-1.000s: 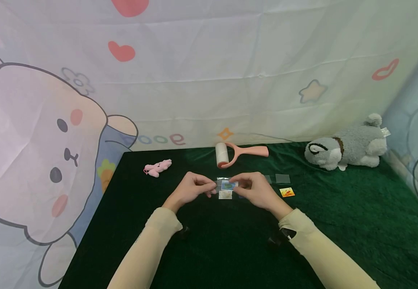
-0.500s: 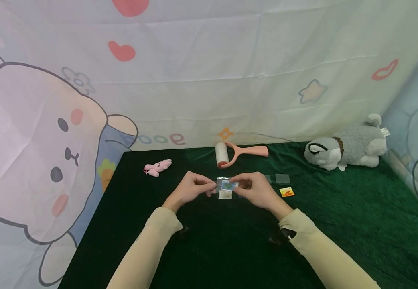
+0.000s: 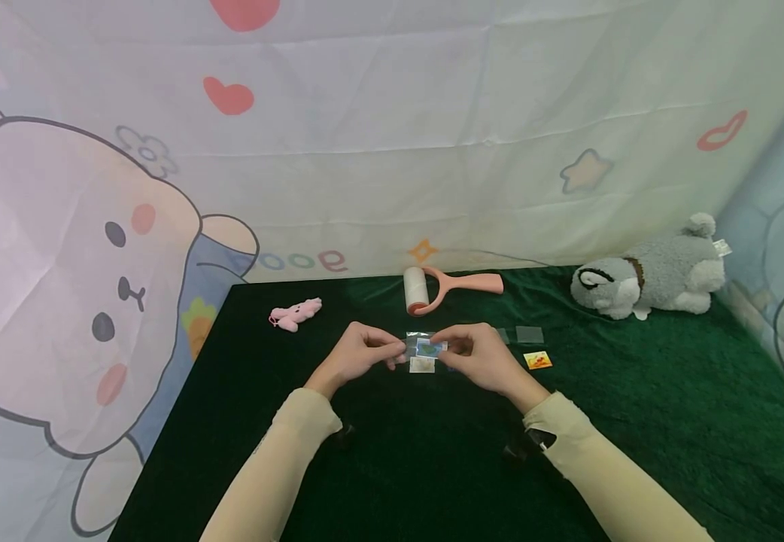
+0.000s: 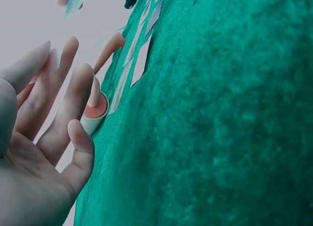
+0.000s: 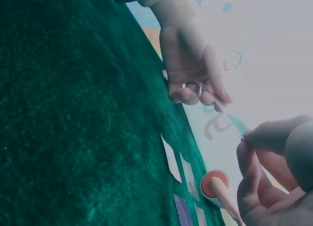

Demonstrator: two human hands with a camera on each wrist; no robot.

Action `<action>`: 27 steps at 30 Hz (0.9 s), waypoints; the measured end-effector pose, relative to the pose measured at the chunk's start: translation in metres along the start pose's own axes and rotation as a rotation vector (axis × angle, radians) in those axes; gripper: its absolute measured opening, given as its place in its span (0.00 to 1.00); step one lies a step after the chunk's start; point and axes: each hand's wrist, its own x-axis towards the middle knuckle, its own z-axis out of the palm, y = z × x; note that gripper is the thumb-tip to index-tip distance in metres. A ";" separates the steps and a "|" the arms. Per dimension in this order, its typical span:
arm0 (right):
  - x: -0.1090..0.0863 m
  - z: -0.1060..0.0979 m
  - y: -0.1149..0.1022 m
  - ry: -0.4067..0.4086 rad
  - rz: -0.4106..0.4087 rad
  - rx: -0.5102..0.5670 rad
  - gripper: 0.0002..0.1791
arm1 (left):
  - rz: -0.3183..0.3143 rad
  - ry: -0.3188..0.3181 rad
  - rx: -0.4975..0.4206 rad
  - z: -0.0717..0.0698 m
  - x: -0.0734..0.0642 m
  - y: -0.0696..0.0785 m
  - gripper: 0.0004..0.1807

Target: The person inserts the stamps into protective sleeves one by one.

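Note:
Just above the table, in the head view, my left hand (image 3: 361, 355) pinches a clear plastic sleeve (image 5: 218, 102) between thumb and fingers. My right hand (image 3: 480, 355) pinches a small blue picture card (image 3: 427, 348) from the other side. In the right wrist view the card (image 5: 237, 123) and the sleeve meet edge to edge or overlap; I cannot tell how far one is inside the other. A pale card (image 3: 422, 365) lies on the cloth below them. Beside it a purple card (image 5: 182, 210) is partly hidden by my right hand in the head view.
A yellow card (image 3: 538, 360) and a clear sleeve (image 3: 530, 335) lie to the right on the dark green cloth (image 3: 426, 467). Behind the hands rests a pink-handled lint roller (image 3: 471, 283). A pink plush (image 3: 296, 314) is at left, a grey plush dog (image 3: 656, 275) at far right.
Hardly anything differs: the blue card seems to have shifted very slightly to the right between the hands, which stay in the same place and hold as before.

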 end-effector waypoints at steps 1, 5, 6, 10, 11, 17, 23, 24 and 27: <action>0.000 0.000 0.000 -0.001 -0.001 0.002 0.14 | 0.000 0.001 -0.002 0.000 0.000 0.000 0.11; 0.001 0.000 0.001 0.001 -0.007 0.006 0.14 | 0.001 0.000 -0.008 -0.001 0.000 0.000 0.11; 0.001 0.000 0.001 0.002 -0.008 0.006 0.14 | 0.001 0.000 -0.005 -0.001 0.000 0.000 0.11; 0.001 0.000 0.002 0.007 -0.010 0.007 0.14 | 0.004 -0.011 0.002 0.000 0.001 0.000 0.12; 0.000 0.000 0.002 0.007 -0.011 0.007 0.14 | 0.005 -0.013 0.001 0.001 0.000 0.000 0.12; -0.001 -0.001 0.002 0.010 -0.016 0.026 0.14 | 0.008 -0.008 -0.022 0.002 0.000 0.001 0.12; -0.001 -0.001 0.001 0.005 -0.022 0.040 0.14 | 0.006 0.006 -0.039 0.002 0.000 0.003 0.12; -0.001 -0.001 0.001 0.004 -0.024 0.041 0.14 | 0.005 0.010 -0.040 0.002 0.000 0.003 0.11; -0.002 -0.002 0.001 0.001 -0.028 0.037 0.14 | 0.002 0.020 -0.044 0.002 -0.001 0.005 0.09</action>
